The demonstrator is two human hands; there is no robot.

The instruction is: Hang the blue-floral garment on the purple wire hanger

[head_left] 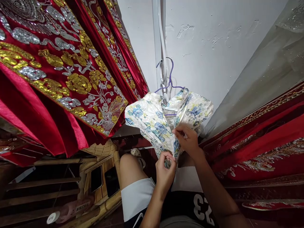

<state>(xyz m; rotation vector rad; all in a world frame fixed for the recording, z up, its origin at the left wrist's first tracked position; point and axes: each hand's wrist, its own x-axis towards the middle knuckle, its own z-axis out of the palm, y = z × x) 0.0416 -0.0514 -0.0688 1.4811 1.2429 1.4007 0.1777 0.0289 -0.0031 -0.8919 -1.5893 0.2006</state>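
Note:
A white dress [152, 122] with blue and yellow flowers hangs on a purple hanger [170, 76] in front of me. Its neckline lies open at the top, and the lower part drops between my knees. My left hand [165, 167] pinches the front opening's edge low down. Higher on the same edge, my right hand [188, 139] grips the fabric between thumb and fingers. Whether a zipper or small fasteners run along that edge is too small to tell.
Red garments with gold and silver sequins [78, 82] hang at the left; more red embroidered cloth [261, 152] hangs at the right beside a sheer pale fabric [258, 76]. Two phones [112, 181] lie on a bamboo seat [104, 205], near a pink bottle [68, 210]. A white wall [201, 47] stands behind.

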